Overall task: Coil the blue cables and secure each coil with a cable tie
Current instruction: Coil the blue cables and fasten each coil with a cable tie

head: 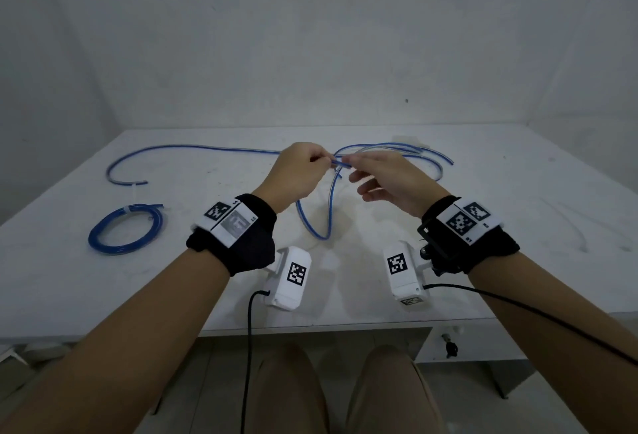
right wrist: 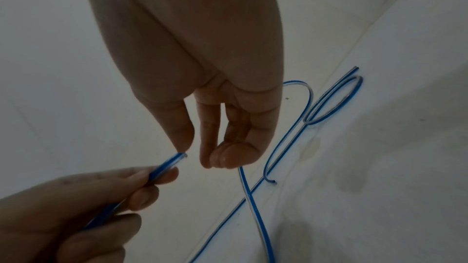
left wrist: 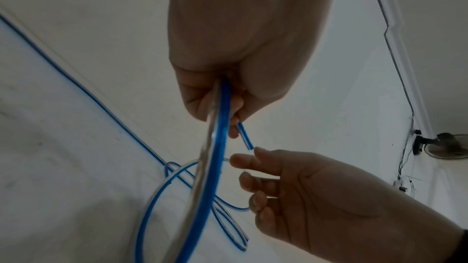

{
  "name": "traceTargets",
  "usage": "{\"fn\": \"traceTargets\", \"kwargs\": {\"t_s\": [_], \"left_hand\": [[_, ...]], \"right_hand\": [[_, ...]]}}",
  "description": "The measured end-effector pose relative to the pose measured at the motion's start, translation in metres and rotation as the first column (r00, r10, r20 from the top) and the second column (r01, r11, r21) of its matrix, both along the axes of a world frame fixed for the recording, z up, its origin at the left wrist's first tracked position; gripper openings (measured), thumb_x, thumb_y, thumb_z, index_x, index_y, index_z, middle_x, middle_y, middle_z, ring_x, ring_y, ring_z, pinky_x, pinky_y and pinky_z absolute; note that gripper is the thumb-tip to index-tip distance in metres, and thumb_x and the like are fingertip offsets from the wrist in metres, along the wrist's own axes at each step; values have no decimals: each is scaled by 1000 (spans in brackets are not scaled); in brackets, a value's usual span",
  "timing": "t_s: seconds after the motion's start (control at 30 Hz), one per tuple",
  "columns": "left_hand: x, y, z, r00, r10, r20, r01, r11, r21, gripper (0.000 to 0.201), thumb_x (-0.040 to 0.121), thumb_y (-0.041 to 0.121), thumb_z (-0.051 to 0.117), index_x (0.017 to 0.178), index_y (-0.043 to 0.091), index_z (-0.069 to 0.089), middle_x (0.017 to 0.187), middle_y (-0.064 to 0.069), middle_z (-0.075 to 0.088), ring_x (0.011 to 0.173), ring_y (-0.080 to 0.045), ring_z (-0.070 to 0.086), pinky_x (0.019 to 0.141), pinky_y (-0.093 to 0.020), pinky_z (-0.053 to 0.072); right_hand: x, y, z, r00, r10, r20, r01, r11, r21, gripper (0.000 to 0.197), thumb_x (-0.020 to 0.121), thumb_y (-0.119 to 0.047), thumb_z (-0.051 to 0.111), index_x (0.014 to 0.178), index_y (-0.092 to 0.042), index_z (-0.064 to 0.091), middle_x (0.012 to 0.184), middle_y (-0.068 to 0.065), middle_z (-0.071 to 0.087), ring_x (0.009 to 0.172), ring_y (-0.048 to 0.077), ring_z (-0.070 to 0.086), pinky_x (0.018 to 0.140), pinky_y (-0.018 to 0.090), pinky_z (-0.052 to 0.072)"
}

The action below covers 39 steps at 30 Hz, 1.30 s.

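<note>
My left hand (head: pixel 319 161) is raised over the white table (head: pixel 345 309) and pinches a blue-and-clear cable (head: pixel 329 205) just behind its cut end (head: pixel 340 165). From that hand a loop of the cable hangs down to the table. In the left wrist view the cable (left wrist: pixel 217 127) runs out of the curled fingers (left wrist: pixel 202 103). My right hand (head: pixel 355 169) faces it with loosely bent fingers. One fingertip (right wrist: pixel 183 143) touches the cable end (right wrist: pixel 174 159), with no grip on it. A finished blue coil (head: pixel 95 242) with a white tie lies at the left.
Another loose blue cable (head: pixel 193 148) curves across the back left of the table. Several more strands (head: pixel 424 154) lie tangled at the back behind my right hand. A pale thin strip (head: pixel 569 226) lies at the right. The wall is close behind the table.
</note>
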State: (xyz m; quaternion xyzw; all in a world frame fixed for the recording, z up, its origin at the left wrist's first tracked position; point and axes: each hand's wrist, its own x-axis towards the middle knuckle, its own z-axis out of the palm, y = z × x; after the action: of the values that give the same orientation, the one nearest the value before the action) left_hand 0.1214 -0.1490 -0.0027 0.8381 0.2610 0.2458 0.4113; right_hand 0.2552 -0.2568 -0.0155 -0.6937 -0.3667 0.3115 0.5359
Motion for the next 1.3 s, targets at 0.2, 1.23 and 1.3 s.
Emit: {"fn": "traceTargets", "kwargs": {"t_s": [0.2, 1.23, 1.3], "left_hand": [[0, -3, 2, 998, -41, 53, 48, 991, -122, 11, 91, 15, 61, 96, 8, 68, 66, 3, 58, 46, -9, 38, 45, -22, 33], [-8, 8, 18, 997, -57, -43, 41, 953, -300, 39, 96, 33, 48, 60, 18, 41, 44, 9, 26, 40, -10, 17, 37, -18, 14], [-6, 4, 18, 997, -70, -45, 54, 954, -294, 39, 96, 33, 49, 61, 17, 42, 44, 9, 26, 40, -9, 17, 38, -18, 14]], "right_hand": [[6, 2, 14, 971, 28, 238, -36, 999, 27, 16, 86, -17, 67, 92, -5, 76, 67, 8, 49, 55, 14, 34, 53, 27, 29], [10, 4, 26, 969, 47, 244, -55, 998, 25, 25, 86, -28, 70, 109, -16, 70, 60, -5, 36, 52, 12, 33, 54, 26, 31], [7, 5, 28, 961, 92, 260, -90, 996, -17, 23, 90, -30, 65, 95, -8, 66, 57, -4, 37, 51, 12, 33, 52, 26, 30]]}}
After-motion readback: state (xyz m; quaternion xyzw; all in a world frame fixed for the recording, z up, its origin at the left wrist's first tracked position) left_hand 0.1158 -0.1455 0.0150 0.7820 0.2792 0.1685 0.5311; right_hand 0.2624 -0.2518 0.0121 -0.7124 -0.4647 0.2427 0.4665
